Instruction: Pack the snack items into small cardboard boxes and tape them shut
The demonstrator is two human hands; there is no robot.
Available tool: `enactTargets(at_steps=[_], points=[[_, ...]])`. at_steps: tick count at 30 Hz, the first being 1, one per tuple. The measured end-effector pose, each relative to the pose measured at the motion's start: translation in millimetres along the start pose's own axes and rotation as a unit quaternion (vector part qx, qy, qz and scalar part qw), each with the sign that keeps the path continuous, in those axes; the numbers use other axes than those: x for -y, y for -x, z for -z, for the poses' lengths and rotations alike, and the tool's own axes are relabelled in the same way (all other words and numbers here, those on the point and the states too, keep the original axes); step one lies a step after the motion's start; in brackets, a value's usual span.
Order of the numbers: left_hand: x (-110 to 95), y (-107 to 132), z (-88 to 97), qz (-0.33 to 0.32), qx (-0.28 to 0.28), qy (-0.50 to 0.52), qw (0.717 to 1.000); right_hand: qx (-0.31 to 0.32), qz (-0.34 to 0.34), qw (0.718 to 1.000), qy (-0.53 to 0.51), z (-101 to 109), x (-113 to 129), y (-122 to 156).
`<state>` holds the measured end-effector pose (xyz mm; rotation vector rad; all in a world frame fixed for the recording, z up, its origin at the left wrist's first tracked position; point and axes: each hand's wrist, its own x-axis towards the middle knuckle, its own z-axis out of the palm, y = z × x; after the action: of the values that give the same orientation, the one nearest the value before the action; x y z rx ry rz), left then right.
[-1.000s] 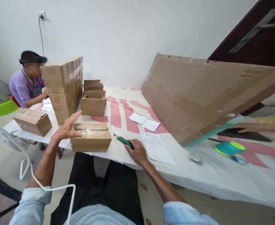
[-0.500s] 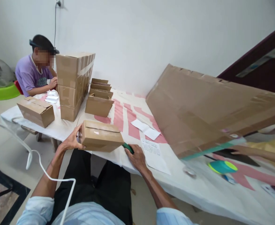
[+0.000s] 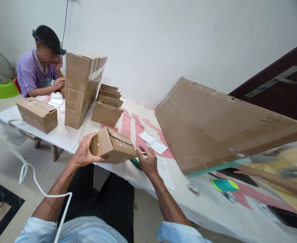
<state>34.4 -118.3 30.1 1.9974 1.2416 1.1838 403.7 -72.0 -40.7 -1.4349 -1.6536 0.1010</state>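
My left hand point(image 3: 84, 151) grips the left end of a small taped cardboard box point(image 3: 114, 145) and holds it tilted just above the table's near edge. My right hand point(image 3: 146, 161) hovers at the box's right end with fingers spread, empty and not clearly touching the box. A green-handled knife point(image 3: 136, 163) lies on the white cloth just under that hand, mostly hidden by the box. A printed paper sheet point(image 3: 165, 169) lies to the right of my right hand.
A stack of taped boxes point(image 3: 83, 87) and several open boxes point(image 3: 107, 109) stand at the back left, with another box point(image 3: 38, 113) near a seated person in purple point(image 3: 38, 72). A large cardboard sheet point(image 3: 221, 125) leans on the right. A teal lid point(image 3: 224, 185) lies beyond it, where another person's arm point(image 3: 272, 182) rests.
My left hand went from hovering open to gripping the box, lifted it and turned it. My right hand came off the green knife and rose toward the box's right end.
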Motion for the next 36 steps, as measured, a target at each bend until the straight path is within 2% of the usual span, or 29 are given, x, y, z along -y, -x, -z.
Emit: enactTargets(at_steps=[4, 6, 9, 11, 13, 16, 18, 21, 23, 25, 28, 30, 31, 33, 36], points=[[10.9, 3.4, 9.5, -0.002, 0.018, 0.019, 1.0, 0.001, -0.016, 0.999, -0.049, 7.8, 30.2, -15.3], [20.5, 5.1, 14.8, 0.0, 0.026, 0.035, 0.999, 0.04, -0.003, 0.996, -0.083, 7.1, 46.2, -19.5], [34.7, 6.0, 18.7, 0.015, 0.028, 0.07, 0.997, 0.133, 0.031, 0.984, -0.119, 1.5, 67.3, -26.0], [41.7, 6.1, 18.5, 0.034, 0.02, 0.087, 0.995, 0.16, 0.046, 0.979, -0.122, -2.1, 72.9, -30.4], [46.1, 6.2, 17.7, 0.051, 0.012, 0.089, 0.995, 0.141, 0.048, 0.984, -0.102, -3.6, 66.8, -32.0], [47.8, 6.0, 18.0, 0.055, 0.011, 0.082, 0.995, 0.117, 0.025, 0.993, -0.006, -2.3, 37.3, -22.5], [46.3, 4.8, 20.0, 0.049, 0.02, 0.079, 0.995, 0.151, -0.002, 0.984, 0.092, -1.1, 11.9, -7.6], [41.8, 1.2, 24.7, 0.048, 0.033, 0.073, 0.996, 0.215, -0.032, 0.955, 0.201, -2.3, -18.1, 17.9], [39.0, -1.4, 27.8, 0.048, 0.038, 0.068, 0.996, 0.219, -0.029, 0.951, 0.216, -4.7, -27.3, 27.5], [37.2, -3.1, 30.3, 0.046, 0.041, 0.061, 0.996, 0.166, -0.035, 0.966, 0.193, -5.6, -26.6, 26.2], [36.7, -3.6, 32.4, 0.044, 0.051, 0.055, 0.996, 0.021, -0.07, 0.992, 0.105, 1.0, -5.3, 5.5], [37.0, -3.0, 33.2, 0.043, 0.059, 0.054, 0.996, -0.021, -0.068, 0.997, 0.017, 10.5, 22.6, -13.6], [37.2, -2.6, 33.4, 0.044, 0.063, 0.053, 0.996, 0.008, -0.057, 0.998, -0.028, 15.7, 40.1, -22.6], [37.6, -1.8, 33.7, 0.045, 0.067, 0.054, 0.995, 0.103, -0.015, 0.989, -0.1, 24.3, 78.7, -37.9], [38.6, -1.1, 33.4, 0.045, 0.072, 0.055, 0.995, 0.193, 0.083, 0.969, -0.127, 29.4, 133.3, -53.8]])
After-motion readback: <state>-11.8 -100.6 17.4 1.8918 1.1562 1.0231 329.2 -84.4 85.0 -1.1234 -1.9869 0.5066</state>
